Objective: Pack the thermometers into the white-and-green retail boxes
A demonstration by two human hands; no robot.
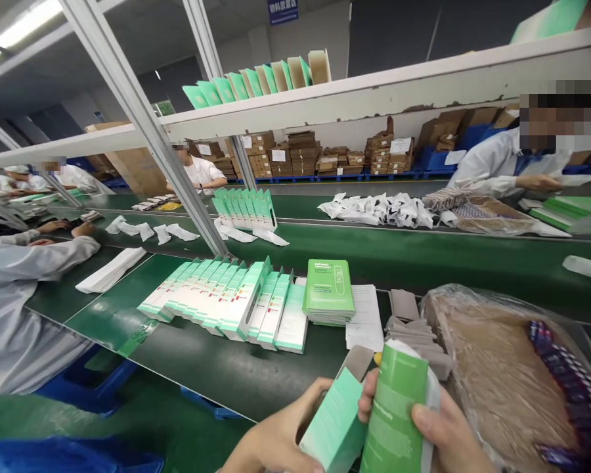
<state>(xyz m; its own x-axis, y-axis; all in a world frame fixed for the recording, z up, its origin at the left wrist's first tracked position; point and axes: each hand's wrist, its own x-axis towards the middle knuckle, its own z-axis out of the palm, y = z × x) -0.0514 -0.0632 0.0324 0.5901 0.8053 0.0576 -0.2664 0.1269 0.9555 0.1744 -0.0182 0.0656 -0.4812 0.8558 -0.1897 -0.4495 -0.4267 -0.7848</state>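
My left hand (276, 430) is closed around a mint-green and white carton (335, 415), tilted, with its top flap standing open. Right beside it, my right hand (446, 427) grips a bent green booklet (396, 410). Something white shows behind the booklet's top and right edges; what it is I cannot make out. The booklet's lower end is cut off by the frame. Ahead of my hands lie a stack of green booklets (329, 292) and white printed sheets (365, 318). Grey folded pouches (416, 335) are piled to their right.
Several cartons (217, 299) stand in a slanted row at left. A plastic-lined cardboard tray (497, 361) holds dark wrapped pieces (566, 387) at right. Beyond runs a green conveyor belt (354, 253) with white packets. A metal post (142, 118) rises at left. Co-workers sit around.
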